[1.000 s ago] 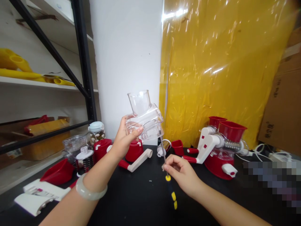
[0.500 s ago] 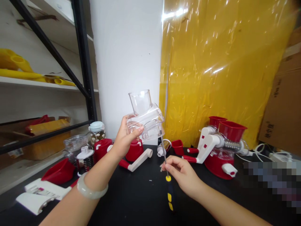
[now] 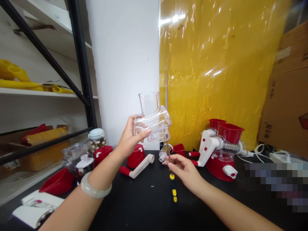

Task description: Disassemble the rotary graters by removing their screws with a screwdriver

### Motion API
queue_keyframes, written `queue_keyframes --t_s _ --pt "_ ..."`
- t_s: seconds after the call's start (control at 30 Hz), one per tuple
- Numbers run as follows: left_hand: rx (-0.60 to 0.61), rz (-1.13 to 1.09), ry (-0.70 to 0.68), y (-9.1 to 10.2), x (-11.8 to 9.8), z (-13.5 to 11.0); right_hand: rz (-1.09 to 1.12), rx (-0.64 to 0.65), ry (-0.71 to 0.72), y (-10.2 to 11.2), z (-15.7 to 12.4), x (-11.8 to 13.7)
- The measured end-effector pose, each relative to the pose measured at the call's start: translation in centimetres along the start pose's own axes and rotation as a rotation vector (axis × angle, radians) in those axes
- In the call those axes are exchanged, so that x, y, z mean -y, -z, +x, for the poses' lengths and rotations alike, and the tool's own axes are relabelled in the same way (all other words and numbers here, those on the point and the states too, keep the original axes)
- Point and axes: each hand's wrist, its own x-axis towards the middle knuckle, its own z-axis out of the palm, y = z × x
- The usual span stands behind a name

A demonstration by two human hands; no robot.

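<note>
My left hand (image 3: 134,134) is wrapped round a clear plastic grater housing (image 3: 154,117), held up above the black table with its wide chute pointing upward. In my right hand (image 3: 183,170) is a screwdriver (image 3: 172,186), pinched by its metal shaft between thumb and fingers. The yellow and black handle hangs down, and the tip points up at the underside of the housing, inside or against its lower right part. Whether a screw sits at the tip is too small to tell.
Behind my hands lie a white crank with red grip (image 3: 141,166), a drum grater (image 3: 165,152) and a red cup (image 3: 179,149). Assembled red and white graters (image 3: 223,150) stand right. A red hopper (image 3: 57,181) and white parts (image 3: 32,211) lie left. A tiny piece (image 3: 152,186) rests mid-table.
The housing is now slightly more upright, and the screwdriver has risen a little with its tip further up at the housing's underside. The whole view has shifted slightly.
</note>
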Motion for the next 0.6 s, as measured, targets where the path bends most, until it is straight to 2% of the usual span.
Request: queue_keyframes --t_s 0.23,0.6 --pt "0.027 -0.005 -0.017 -0.5 -0.1 0.5 -0.099 0.049 0.069 0.7 0.1 1.4" --pt "0.054 -0.005 -0.011 -0.7 -0.4 0.5 -0.024 0.014 0.053 0.6 0.0 0.9"
